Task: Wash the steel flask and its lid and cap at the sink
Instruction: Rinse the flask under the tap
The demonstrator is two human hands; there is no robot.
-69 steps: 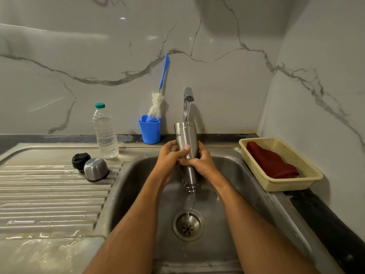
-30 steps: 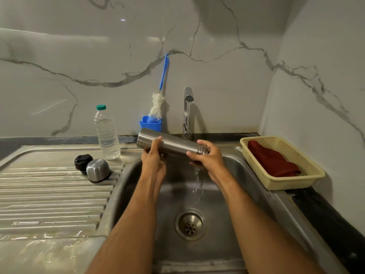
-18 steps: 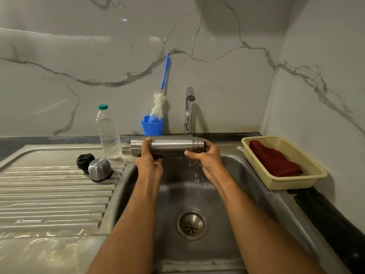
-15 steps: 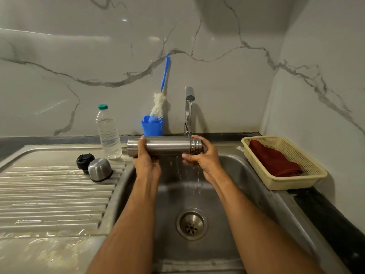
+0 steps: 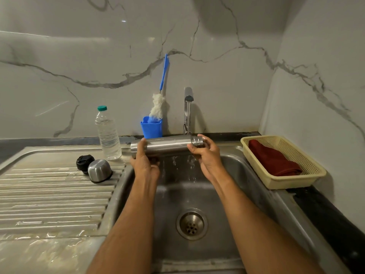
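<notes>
Sideways over the sink basin (image 5: 233,175), under the tap (image 5: 188,109), lies the steel flask (image 5: 167,146); water runs off it. The left hand (image 5: 145,162) grips its base end, the right hand (image 5: 207,155) curls round its threaded neck. On the ribbed drainboard (image 5: 51,196) near the basin's left edge lie the black lid (image 5: 84,163) and the steel cap (image 5: 99,171), touching.

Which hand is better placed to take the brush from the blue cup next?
Probably the left hand: it grips the flask just below the blue cup holding the brush. The right hand holds the mouth end, farther away.
</notes>
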